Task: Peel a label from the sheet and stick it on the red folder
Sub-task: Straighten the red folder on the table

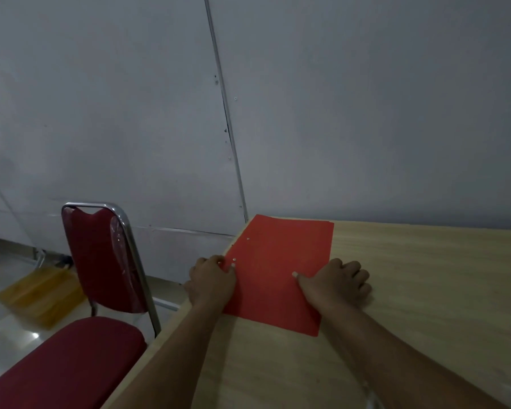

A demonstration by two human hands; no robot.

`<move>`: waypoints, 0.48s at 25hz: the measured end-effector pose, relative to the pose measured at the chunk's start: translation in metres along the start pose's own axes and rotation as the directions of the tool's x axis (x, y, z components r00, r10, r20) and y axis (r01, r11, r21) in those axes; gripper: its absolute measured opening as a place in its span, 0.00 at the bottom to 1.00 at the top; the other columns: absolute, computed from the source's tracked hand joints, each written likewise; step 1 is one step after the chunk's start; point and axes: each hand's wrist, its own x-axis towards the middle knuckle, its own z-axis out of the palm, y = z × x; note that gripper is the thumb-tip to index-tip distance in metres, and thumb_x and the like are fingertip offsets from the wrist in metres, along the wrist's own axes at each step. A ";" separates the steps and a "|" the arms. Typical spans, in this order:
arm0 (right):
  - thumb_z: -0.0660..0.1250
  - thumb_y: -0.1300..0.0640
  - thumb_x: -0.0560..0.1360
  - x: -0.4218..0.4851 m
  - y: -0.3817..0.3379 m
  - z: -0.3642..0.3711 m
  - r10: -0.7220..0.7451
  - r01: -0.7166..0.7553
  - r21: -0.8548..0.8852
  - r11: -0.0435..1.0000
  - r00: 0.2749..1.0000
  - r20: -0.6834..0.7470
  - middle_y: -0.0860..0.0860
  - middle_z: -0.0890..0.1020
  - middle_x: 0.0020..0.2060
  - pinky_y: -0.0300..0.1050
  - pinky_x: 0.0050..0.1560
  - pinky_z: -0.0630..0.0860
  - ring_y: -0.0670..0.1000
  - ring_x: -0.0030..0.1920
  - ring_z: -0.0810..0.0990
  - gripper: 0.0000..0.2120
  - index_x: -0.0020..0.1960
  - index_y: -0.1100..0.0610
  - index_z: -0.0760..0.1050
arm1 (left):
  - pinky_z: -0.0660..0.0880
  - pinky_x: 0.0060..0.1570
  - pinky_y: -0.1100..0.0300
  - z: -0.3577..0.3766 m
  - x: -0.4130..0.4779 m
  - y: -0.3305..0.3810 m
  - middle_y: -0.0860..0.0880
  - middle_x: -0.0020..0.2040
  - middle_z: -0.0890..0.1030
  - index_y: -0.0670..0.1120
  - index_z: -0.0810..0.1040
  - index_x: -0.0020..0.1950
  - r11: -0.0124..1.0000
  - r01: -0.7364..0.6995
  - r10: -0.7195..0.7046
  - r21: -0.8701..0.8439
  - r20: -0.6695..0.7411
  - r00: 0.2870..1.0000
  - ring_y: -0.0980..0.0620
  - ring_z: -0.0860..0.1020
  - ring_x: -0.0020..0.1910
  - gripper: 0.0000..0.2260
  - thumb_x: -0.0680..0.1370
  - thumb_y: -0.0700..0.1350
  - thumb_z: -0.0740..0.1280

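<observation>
The red folder (281,261) lies flat on the wooden table (410,290), near its far left corner, with small metal studs along its left side. My left hand (211,280) grips the folder's left edge, fingertips resting on the cover. My right hand (335,283) holds the folder's right edge, thumb on top of the cover and fingers curled on the table beside it. No label sheet is in view.
A red padded chair (101,258) with a chrome frame stands left of the table, a second red seat (62,364) closer to me. A grey wall (366,113) rises right behind the table. A brown board (42,296) lies on the glossy floor at left.
</observation>
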 end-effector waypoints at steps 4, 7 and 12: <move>0.72 0.30 0.63 0.000 -0.001 0.007 -0.012 0.011 -0.036 0.999 1.000 -0.025 0.56 0.67 0.61 0.53 0.64 0.62 0.59 0.64 0.64 0.39 0.62 0.55 0.71 | 0.71 0.61 0.44 0.000 0.002 0.006 0.45 0.62 0.76 0.50 0.72 0.69 0.997 -0.020 0.020 0.074 0.001 1.000 0.43 0.73 0.62 0.24 0.77 0.60 0.62; 0.72 0.30 0.64 0.000 0.000 0.007 -0.025 0.024 -0.054 0.998 1.000 -0.010 0.56 0.67 0.62 0.54 0.64 0.62 0.59 0.64 0.64 0.37 0.62 0.55 0.72 | 0.70 0.60 0.45 -0.001 0.002 0.007 0.44 0.62 0.76 0.50 0.72 0.70 0.993 -0.010 0.006 0.113 0.036 0.999 0.42 0.72 0.62 0.25 0.76 0.61 0.63; 0.67 0.32 0.69 -0.003 0.008 0.004 -0.143 0.145 -0.098 0.984 0.989 0.036 0.54 0.65 0.64 0.55 0.63 0.61 0.58 0.65 0.62 0.33 0.66 0.51 0.71 | 0.69 0.62 0.42 -0.003 -0.004 0.008 0.44 0.66 0.71 0.53 0.65 0.75 0.989 -0.053 0.039 0.137 0.106 0.994 0.40 0.69 0.65 0.29 0.76 0.61 0.64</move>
